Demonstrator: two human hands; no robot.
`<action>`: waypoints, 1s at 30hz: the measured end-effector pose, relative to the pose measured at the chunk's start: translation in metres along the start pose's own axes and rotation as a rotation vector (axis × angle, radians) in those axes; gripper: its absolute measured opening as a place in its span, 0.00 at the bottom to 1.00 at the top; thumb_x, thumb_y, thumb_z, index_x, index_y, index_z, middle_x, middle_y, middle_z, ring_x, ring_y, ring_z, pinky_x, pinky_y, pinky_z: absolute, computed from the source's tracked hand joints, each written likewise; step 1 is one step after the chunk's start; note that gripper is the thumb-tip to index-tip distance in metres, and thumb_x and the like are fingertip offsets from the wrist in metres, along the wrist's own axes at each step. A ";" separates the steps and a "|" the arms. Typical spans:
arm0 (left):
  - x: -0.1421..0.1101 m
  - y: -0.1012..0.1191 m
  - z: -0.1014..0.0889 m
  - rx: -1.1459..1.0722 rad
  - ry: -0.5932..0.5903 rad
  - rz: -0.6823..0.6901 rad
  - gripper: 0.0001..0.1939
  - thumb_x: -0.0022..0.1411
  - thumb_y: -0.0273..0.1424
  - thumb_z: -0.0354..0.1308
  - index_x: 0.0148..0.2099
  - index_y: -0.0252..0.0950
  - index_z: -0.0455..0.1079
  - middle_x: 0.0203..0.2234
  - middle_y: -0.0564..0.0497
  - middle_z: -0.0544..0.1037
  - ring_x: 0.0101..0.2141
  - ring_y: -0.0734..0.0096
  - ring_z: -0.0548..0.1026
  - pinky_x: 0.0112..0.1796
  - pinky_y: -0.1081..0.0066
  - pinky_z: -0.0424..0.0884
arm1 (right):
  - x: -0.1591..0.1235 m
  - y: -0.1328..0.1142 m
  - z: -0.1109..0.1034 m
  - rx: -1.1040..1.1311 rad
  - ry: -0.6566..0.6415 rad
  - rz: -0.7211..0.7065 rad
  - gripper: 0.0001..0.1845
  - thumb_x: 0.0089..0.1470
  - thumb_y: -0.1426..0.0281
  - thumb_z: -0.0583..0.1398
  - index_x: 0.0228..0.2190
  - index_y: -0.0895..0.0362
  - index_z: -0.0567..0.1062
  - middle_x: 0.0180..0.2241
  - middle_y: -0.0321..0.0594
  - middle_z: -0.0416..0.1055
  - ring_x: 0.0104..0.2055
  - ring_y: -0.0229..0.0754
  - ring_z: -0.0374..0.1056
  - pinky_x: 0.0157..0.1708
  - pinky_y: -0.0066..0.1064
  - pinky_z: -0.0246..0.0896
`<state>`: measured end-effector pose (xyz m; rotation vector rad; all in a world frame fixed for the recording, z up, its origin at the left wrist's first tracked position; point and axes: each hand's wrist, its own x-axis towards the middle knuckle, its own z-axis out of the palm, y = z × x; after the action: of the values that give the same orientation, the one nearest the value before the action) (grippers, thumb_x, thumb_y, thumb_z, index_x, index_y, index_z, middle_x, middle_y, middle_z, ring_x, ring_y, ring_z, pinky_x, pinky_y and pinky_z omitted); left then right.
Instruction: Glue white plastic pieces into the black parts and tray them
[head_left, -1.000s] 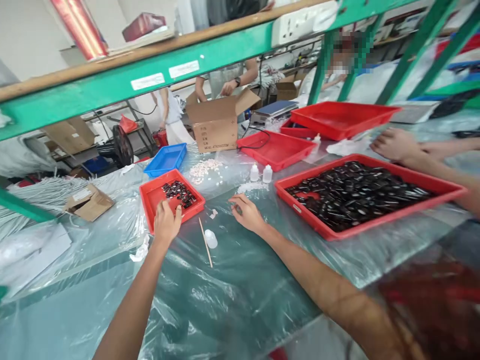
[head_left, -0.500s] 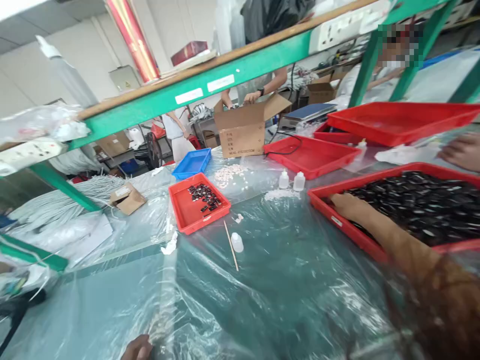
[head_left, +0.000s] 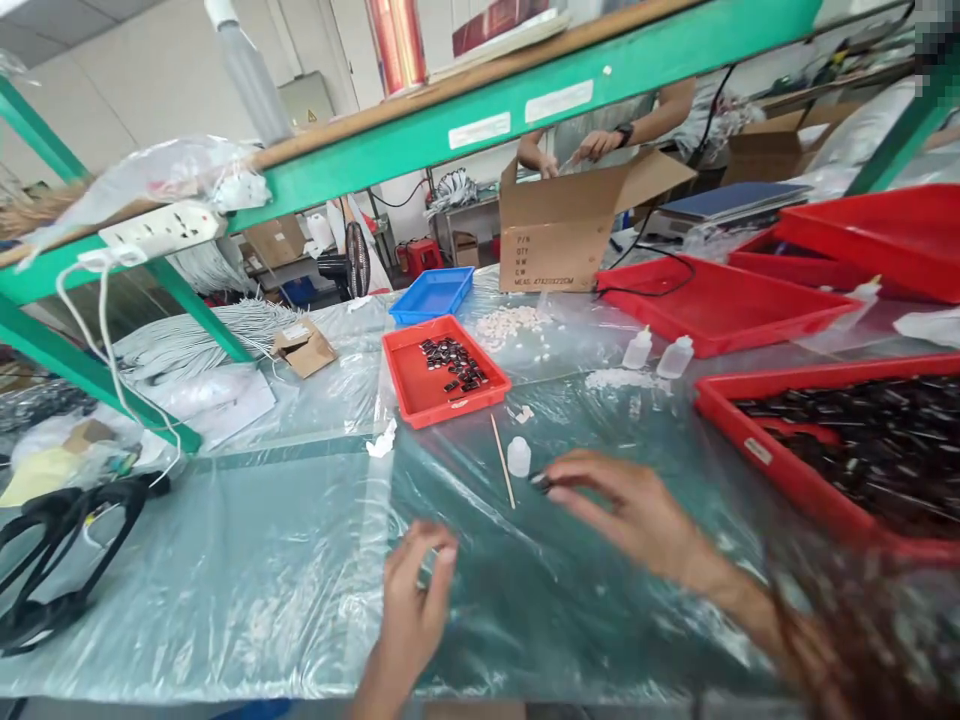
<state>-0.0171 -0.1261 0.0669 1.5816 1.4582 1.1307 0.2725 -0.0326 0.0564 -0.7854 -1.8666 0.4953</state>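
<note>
My right hand (head_left: 634, 510) hovers low over the plastic-covered table (head_left: 247, 560), its fingertips pinched on a small black part (head_left: 540, 483). That part is just right of a small white bottle (head_left: 518, 457) and a thin wooden stick (head_left: 502, 475). My left hand (head_left: 414, 592) is nearer to me, fingers half curled and apart, with nothing visible in them. Behind the bottle sits a small red tray (head_left: 420, 395) holding several black parts. A large red tray (head_left: 757, 450) heaped with black parts is at the right.
Two dropper bottles (head_left: 658, 352), a pile of small white pieces (head_left: 514, 322), a blue tray (head_left: 431, 295) and empty red trays (head_left: 720, 300) lie further back. Black scissors (head_left: 52, 550) lie at the left. Another person's hands work in a cardboard box (head_left: 559, 235) behind the green shelf frame (head_left: 420, 150).
My right hand has come out of the large red tray to the table's middle, now pinching a black part. My left hand has risen into view. The view has swung left.
</note>
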 end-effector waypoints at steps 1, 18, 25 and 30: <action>0.012 0.002 0.012 -0.025 0.043 0.057 0.11 0.61 0.46 0.57 0.45 0.51 0.71 0.40 0.51 0.76 0.40 0.57 0.76 0.43 0.60 0.73 | 0.005 -0.017 0.021 0.039 -0.013 -0.039 0.06 0.68 0.70 0.65 0.45 0.49 0.81 0.38 0.39 0.84 0.37 0.43 0.83 0.37 0.32 0.81; 0.111 -0.073 0.021 -0.108 0.084 0.113 0.15 0.67 0.45 0.47 0.44 0.41 0.68 0.30 0.54 0.79 0.17 0.78 0.75 0.19 0.77 0.73 | 0.013 0.147 -0.002 -0.066 -0.280 0.441 0.28 0.56 0.52 0.69 0.56 0.45 0.82 0.56 0.44 0.80 0.49 0.50 0.79 0.48 0.38 0.79; 0.107 -0.080 0.020 0.036 0.041 0.136 0.10 0.68 0.39 0.51 0.48 0.45 0.68 0.34 0.54 0.79 0.22 0.78 0.75 0.23 0.78 0.74 | 0.003 0.137 0.037 -0.017 -0.333 0.418 0.21 0.56 0.53 0.69 0.49 0.47 0.84 0.59 0.46 0.78 0.55 0.53 0.78 0.51 0.41 0.77; 0.101 -0.081 0.023 0.116 -0.012 0.155 0.09 0.67 0.36 0.53 0.49 0.47 0.69 0.35 0.54 0.79 0.24 0.77 0.76 0.24 0.78 0.74 | -0.002 0.128 0.053 -0.052 -0.215 0.472 0.22 0.54 0.51 0.70 0.47 0.46 0.83 0.49 0.41 0.84 0.48 0.53 0.82 0.50 0.42 0.81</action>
<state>-0.0278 -0.0139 -0.0019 1.8049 1.4358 1.1390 0.2623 0.0561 -0.0491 -1.2603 -1.8926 0.8570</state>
